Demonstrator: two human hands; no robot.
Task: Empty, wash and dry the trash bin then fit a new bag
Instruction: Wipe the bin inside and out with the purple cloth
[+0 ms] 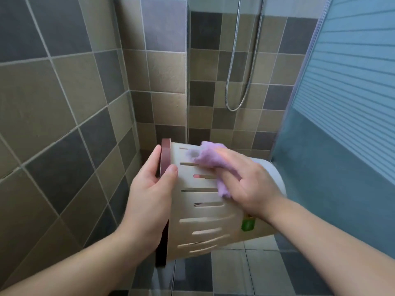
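The trash bin [205,212] is held in the air on its side, between the two hands, in front of a tiled bathroom corner and above the tiled floor [235,272]; nothing carries it but the hands. It is a cream plastic bin with rows of long slots cut in its wall, and its dark reddish-brown rim [165,159] points to the left, while its closed bottom end points right, toward the frosted blue shower door [346,103]. The left hand [149,189] grips that rim: the fingers curl over the rim's outer edge and the thumb presses on the bin's wall just beside it. The right hand [245,178] lies on top of the bin's wall, nearer the bottom end, fingers bent down onto a lilac cloth [210,161] that it presses flat against the slotted side; the cloth is bunched, with part of it sticking out beyond the fingertips toward the rim and part hanging below the palm. A small green sticker [248,224] shows on the bin's wall just below the right wrist. Behind the bin, a metal shower hose [241,82] hangs in a loop against the wall tiles [64,103], well apart from both hands.
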